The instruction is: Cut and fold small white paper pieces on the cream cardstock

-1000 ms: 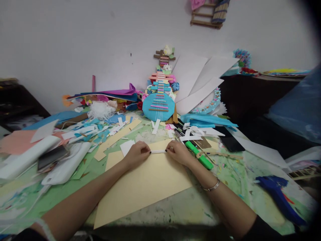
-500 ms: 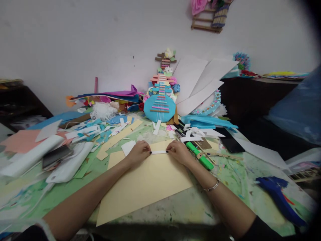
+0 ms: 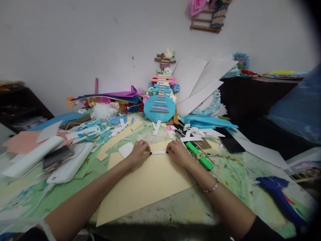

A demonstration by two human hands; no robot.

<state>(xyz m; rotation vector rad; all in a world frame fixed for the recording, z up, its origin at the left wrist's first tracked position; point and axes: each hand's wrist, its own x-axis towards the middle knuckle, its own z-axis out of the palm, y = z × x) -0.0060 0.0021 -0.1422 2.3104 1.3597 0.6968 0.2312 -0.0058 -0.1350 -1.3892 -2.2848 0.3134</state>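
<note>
The person is sitting at a messy desk (image 3: 175, 207) and is holding a small white paper strip (image 3: 158, 152) flat. The left hand (image 3: 138, 152) is pinching one end of the strip with its fingertips, and the right hand (image 3: 178, 152) is pinching the other end. The strip is lying across the far edge of a big tan sheet of paper (image 3: 145, 184), and both hands are resting on that sheet. A silver bracelet (image 3: 212, 187) is sitting on the right wrist.

Just beside the right hand, a green marker (image 3: 199, 155) is lying on the desk. A blue glue gun (image 3: 278, 194) is lying well apart, over to the right. A white paper scrap (image 3: 126, 149) is lying near the left hand. A blue paper guitar (image 3: 159, 100) is leaning against the wall behind the hands, with big white sheets (image 3: 198, 83) leaning next to it.
</note>
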